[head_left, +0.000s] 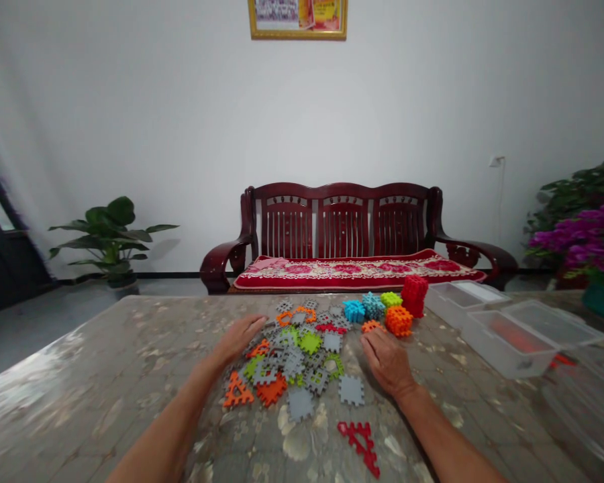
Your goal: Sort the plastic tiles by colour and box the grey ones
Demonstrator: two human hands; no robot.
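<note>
A loose heap of interlocking plastic tiles in grey, green, orange and red covers the middle of the table. At the heap's left edge lies my left hand, fingers stretched out to the right, with nothing visible in them. My right hand is at the heap's right side, its fingers curled against a small stack of orange tiles; its fingertips are partly hidden. Behind it stand sorted stacks: blue tiles, lime tiles, orange tiles and a tall red stack.
Near me lies a red triangular tile, and a grey square tile sits beside the heap. Clear plastic boxes stand on the right. A wooden bench is beyond the table, with potted plants on both sides.
</note>
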